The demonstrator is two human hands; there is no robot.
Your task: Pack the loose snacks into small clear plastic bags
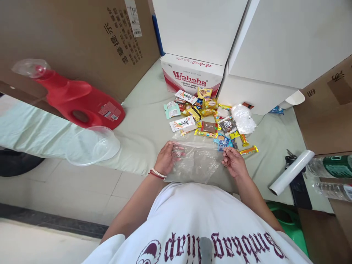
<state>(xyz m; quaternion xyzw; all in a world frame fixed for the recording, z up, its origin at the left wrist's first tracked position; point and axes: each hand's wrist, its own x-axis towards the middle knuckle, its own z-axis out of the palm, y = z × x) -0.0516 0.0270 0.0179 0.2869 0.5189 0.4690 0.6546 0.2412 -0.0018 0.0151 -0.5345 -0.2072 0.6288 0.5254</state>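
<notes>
I hold a clear plastic zip bag [195, 161] flat between both hands, just above the pale green sheet [143, 128]. My left hand [165, 158], with a bead bracelet on the wrist, pinches the bag's left top corner. My right hand [233, 161] pinches its right top edge. Just beyond the bag lies a pile of several small wrapped snacks [205, 115]: yellow, orange, brown, blue and white packets. A crumpled clear bag [243, 119] lies at the pile's right side.
A red detergent jug [78, 102] lies on its side at left, a clear plastic lid [93, 146] in front of it. A Wahaha water carton [189, 75] and white boxes stand behind the snacks. A white roll [292, 172], keys and bottles lie at right.
</notes>
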